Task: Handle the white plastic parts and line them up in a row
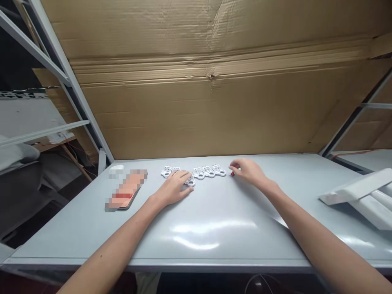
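Several flat white parts, each with a round ring at one end, lie in a row near the back of the grey table [214, 228]. My left hand [176, 188] rests palm down over the left part of the row, fingers apart, touching a white ringed part [190, 181] that sits slightly nearer than the others. Right of the row's last white part [219, 170], my right hand [246, 170] pinches a small red item [232, 174] at the tabletop, mostly hidden by the fingertips.
An orange, partly pixelated phone-like object [127, 190] lies at the left, with a small white object [116, 168] behind it. White long pieces [364, 194] are stacked at the right. Cardboard [199, 114] and a metal shelf post [73, 81] bound the table.
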The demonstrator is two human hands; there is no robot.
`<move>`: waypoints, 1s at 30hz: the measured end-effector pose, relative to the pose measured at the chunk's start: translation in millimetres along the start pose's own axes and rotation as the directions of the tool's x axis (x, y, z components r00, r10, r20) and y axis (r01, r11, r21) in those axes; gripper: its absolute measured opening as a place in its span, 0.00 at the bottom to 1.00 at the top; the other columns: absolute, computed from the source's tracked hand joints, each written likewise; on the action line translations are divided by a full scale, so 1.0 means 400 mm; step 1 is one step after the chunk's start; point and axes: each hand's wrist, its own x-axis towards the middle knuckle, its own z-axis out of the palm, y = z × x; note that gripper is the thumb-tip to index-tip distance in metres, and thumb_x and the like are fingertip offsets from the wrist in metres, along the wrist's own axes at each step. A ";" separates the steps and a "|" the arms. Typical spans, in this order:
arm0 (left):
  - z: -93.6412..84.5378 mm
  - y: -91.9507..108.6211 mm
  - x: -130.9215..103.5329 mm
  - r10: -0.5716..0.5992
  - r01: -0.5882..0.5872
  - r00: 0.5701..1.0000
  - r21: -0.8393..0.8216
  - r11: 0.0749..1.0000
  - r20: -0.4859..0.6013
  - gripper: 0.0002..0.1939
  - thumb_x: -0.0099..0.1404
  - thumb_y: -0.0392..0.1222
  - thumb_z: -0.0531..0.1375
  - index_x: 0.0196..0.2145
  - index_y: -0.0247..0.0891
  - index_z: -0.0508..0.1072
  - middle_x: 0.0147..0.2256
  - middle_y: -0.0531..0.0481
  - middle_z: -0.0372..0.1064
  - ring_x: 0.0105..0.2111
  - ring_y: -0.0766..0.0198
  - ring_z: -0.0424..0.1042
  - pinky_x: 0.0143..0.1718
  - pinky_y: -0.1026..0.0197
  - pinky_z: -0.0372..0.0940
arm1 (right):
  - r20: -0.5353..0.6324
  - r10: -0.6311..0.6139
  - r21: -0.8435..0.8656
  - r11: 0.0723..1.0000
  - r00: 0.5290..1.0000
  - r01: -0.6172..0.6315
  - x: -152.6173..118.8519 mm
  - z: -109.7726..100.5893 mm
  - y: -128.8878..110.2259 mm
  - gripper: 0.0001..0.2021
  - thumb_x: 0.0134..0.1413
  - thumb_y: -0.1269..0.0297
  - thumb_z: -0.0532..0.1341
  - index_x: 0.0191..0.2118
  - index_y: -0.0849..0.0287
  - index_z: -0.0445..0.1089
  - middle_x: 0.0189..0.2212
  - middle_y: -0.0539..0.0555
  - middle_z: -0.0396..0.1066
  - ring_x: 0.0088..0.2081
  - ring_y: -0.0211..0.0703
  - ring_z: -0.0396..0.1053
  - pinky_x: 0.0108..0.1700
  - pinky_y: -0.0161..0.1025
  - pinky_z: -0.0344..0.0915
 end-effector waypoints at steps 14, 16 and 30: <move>-0.015 0.038 0.003 0.036 -0.036 0.999 0.024 0.999 -0.006 0.13 0.69 0.44 0.58 0.50 0.42 0.72 0.48 0.45 0.73 0.49 0.54 0.70 0.55 0.50 0.60 | 0.287 -0.043 0.883 0.399 0.957 -0.247 -0.058 0.096 -0.152 0.10 0.55 0.60 0.66 0.41 0.60 0.75 0.36 0.57 0.77 0.38 0.42 0.75 0.47 0.41 0.71; -0.020 0.052 0.002 0.065 -0.065 0.998 0.009 0.998 0.006 0.13 0.68 0.44 0.59 0.50 0.41 0.72 0.48 0.45 0.73 0.49 0.53 0.69 0.55 0.50 0.60 | 0.353 -0.008 0.894 0.297 0.936 -0.335 -0.057 0.090 -0.149 0.08 0.56 0.64 0.65 0.41 0.60 0.75 0.38 0.57 0.77 0.40 0.42 0.75 0.50 0.40 0.71; -0.007 0.079 0.002 0.085 -0.085 0.996 -0.013 0.996 -0.028 0.15 0.67 0.42 0.61 0.51 0.39 0.72 0.48 0.43 0.73 0.48 0.52 0.71 0.50 0.51 0.65 | 0.423 -0.042 0.903 0.105 0.905 -0.417 -0.055 0.091 -0.144 0.04 0.52 0.70 0.67 0.35 0.60 0.75 0.44 0.58 0.76 0.51 0.45 0.72 0.60 0.39 0.66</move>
